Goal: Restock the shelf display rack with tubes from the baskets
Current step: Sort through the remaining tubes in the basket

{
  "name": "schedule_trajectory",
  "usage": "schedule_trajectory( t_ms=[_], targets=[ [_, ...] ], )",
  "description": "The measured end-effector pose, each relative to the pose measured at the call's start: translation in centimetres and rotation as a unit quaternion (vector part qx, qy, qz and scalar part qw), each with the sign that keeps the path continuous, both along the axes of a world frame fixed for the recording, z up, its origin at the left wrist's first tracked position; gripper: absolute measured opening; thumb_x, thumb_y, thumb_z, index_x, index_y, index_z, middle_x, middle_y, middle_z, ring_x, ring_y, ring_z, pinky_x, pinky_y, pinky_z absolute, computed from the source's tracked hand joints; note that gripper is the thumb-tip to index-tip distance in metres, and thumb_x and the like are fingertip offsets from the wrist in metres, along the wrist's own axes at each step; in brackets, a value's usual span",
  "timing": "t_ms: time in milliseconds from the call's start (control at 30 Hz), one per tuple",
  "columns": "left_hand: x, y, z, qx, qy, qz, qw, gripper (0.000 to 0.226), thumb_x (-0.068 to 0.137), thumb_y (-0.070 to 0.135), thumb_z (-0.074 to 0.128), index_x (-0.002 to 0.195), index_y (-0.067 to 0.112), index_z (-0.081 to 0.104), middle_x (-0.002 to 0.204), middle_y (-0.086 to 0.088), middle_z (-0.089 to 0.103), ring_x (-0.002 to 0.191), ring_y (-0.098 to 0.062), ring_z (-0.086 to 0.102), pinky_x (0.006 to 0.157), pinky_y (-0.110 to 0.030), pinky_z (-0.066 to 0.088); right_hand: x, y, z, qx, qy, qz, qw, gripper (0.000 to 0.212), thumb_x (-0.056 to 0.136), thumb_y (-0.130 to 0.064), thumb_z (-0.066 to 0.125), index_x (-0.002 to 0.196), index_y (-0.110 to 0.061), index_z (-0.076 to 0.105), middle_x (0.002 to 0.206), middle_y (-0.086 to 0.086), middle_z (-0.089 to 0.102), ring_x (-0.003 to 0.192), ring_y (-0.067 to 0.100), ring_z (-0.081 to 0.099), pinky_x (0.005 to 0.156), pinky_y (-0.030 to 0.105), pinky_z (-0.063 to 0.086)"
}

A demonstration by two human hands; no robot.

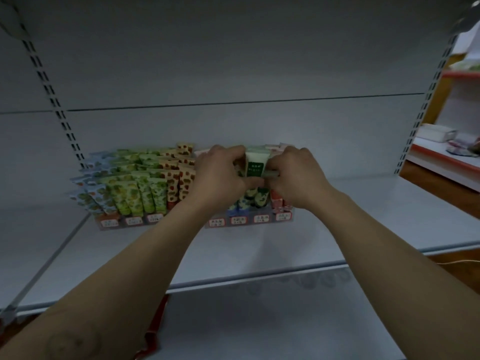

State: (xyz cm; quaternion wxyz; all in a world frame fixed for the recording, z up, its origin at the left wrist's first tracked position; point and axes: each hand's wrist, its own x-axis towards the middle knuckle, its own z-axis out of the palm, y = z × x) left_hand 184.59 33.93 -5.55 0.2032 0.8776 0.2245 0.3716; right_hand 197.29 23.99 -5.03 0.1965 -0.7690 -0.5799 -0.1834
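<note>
A clear display rack [259, 220] with red price labels stands at the back of the white shelf [259, 250]. Its left half is packed with green, blue and red patterned tubes [140, 188]. Over the right half, my left hand [220, 175] and my right hand [296, 175] both grip a white tube with a dark green label [255, 165], held upright above the slots. More tubes [255, 200] stand below it, partly hidden by my fingers. No basket is in view.
Slotted uprights [55, 105] flank the grey back panel. A lower shelf [259, 320] lies beneath. A red object [155, 318] shows at the lower left. Another shelving unit with goods [446, 141] stands to the right.
</note>
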Motion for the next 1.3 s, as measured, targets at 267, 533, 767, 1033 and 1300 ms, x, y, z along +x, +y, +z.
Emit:
schedule_trajectory(
  t_ms=[267, 533, 767, 1033, 1300],
  targets=[
    [0.2, 0.8, -0.7, -0.022, -0.069, -0.038, 0.997, 0.033, 0.059, 0.041, 0.085, 0.077, 0.033, 0.058, 0.088, 0.002, 0.063, 0.083, -0.013, 0.058, 0.071, -0.033, 0.049, 0.3, 0.5, -0.6, -0.046, -0.031, -0.003, 0.998, 0.027, 0.087, -0.030, 0.058, 0.108, -0.019, 0.071, 0.114, 0.012, 0.062, 0.104, 0.031, 0.055, 0.085, 0.035, 0.045],
    [-0.4, 0.9, 0.5, -0.094, -0.150, -0.072, 0.982, 0.027, 0.066, 0.024, 0.085, 0.082, 0.023, 0.063, 0.080, 0.007, 0.070, 0.077, -0.011, 0.066, 0.071, -0.034, 0.056, -0.1, 1.1, -0.5, -0.048, -0.124, 0.006, 0.991, 0.024, 0.088, -0.030, 0.055, 0.107, -0.018, 0.064, 0.113, 0.008, 0.066, 0.103, 0.030, 0.059, 0.087, 0.036, 0.042],
    [-0.5, 0.6, 0.6, -0.120, -0.172, -0.077, 0.975, 0.029, 0.068, 0.018, 0.084, 0.088, 0.015, 0.063, 0.084, 0.006, 0.071, 0.079, -0.008, 0.068, 0.074, -0.031, 0.058, -0.3, 1.3, 0.0, -0.067, -0.114, -0.030, 0.991, 0.025, 0.090, -0.031, 0.054, 0.113, -0.025, 0.061, 0.111, 0.002, 0.065, 0.099, 0.024, 0.061, 0.066, 0.028, 0.036],
    [-0.2, 0.8, 1.4, -0.111, -0.161, -0.080, 0.977, 0.028, 0.070, 0.017, 0.083, 0.080, 0.019, 0.057, 0.081, 0.001, 0.068, 0.077, -0.013, 0.067, 0.069, -0.035, 0.057, -0.5, 2.1, 1.6, -0.139, -0.067, -0.062, 0.986, 0.027, 0.084, -0.028, 0.067, 0.105, -0.012, 0.065, 0.105, 0.009, 0.062, 0.095, 0.026, 0.058, 0.067, 0.028, 0.038],
    [-0.5, 1.3, 2.2, -0.108, -0.133, -0.041, 0.984, 0.029, 0.074, 0.020, 0.080, 0.085, 0.010, 0.055, 0.079, -0.001, 0.069, 0.071, -0.011, 0.068, 0.064, -0.035, 0.057, -0.8, 2.4, 1.2, -0.130, -0.122, -0.082, 0.981, 0.015, 0.090, -0.017, 0.060, 0.103, -0.014, 0.064, 0.104, 0.006, 0.062, 0.095, 0.024, 0.059, 0.065, 0.026, 0.033]
  ],
)
